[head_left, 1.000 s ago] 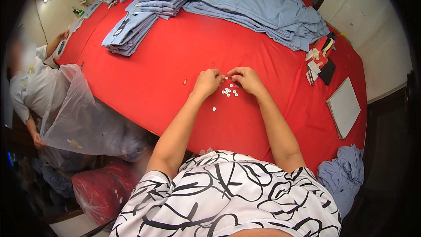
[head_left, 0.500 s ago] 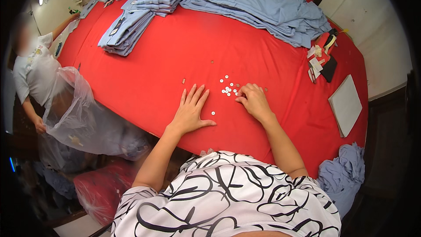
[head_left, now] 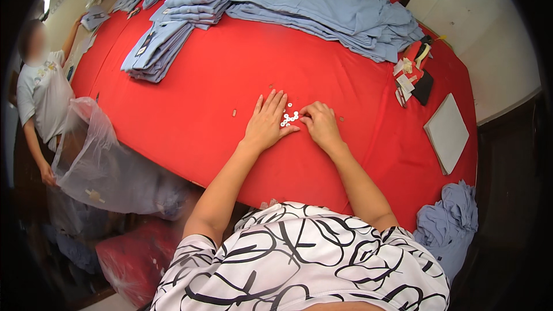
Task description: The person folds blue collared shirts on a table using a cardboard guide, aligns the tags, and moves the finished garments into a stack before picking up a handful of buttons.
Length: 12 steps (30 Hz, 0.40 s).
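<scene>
A small cluster of round white buttons (head_left: 287, 119) lies on the red cloth-covered table (head_left: 219, 80), between my hands. My left hand (head_left: 265, 121) rests palm down along the cluster's left side, its fingers stretched out and its thumb pointing right below the buttons. It may cover some of them. On the right edge of the cluster, my right hand (head_left: 322, 126) has curled fingers, with thumb and forefinger brought together at the buttons. Whether a button is between those fingertips is too small to make out.
Folded light-blue garments (head_left: 155, 52) are stacked at the far left, with a wide pile (head_left: 322, 6) at the back. Tags and small items (head_left: 406, 80) and a white pad (head_left: 446, 132) lie right. A person (head_left: 43, 86) stands left by a clear plastic bag (head_left: 92, 155).
My left hand has moved right and forward, up against the buttons, covering where a stray button lay. My right hand has shifted slightly left. The other person's far hand now lifts a light-blue piece.
</scene>
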Motion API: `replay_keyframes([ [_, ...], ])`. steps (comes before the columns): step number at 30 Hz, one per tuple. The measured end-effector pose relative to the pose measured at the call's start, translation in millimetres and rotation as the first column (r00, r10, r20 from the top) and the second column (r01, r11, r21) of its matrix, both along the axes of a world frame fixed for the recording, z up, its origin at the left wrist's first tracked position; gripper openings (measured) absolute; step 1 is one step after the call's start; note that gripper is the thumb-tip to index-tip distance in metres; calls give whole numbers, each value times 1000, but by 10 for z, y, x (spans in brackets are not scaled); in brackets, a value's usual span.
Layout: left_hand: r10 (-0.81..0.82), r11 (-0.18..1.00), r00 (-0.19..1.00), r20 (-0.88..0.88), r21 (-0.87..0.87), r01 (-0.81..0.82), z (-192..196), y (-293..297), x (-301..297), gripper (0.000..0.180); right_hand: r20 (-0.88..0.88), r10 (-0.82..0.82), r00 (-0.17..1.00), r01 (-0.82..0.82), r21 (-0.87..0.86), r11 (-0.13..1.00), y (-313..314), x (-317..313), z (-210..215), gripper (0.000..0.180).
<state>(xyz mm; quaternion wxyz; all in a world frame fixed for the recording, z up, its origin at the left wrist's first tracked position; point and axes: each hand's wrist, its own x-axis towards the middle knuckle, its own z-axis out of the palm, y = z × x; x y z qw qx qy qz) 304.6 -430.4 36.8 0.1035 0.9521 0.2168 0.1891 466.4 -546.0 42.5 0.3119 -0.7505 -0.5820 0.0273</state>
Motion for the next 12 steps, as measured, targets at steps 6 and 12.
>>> replay_keyframes([
  [6, -90, 996, 995, -46, -14, 90, -15, 121, 85, 67, 42, 34, 999, -34, 2, 999, 176, -123, -86, 11],
  [12, -97, 977, 994, -40, -195, 88, -29, 101, 117, 66, -194, -52, 980, 70, 90, 993, 200, -48, -183, 13],
])
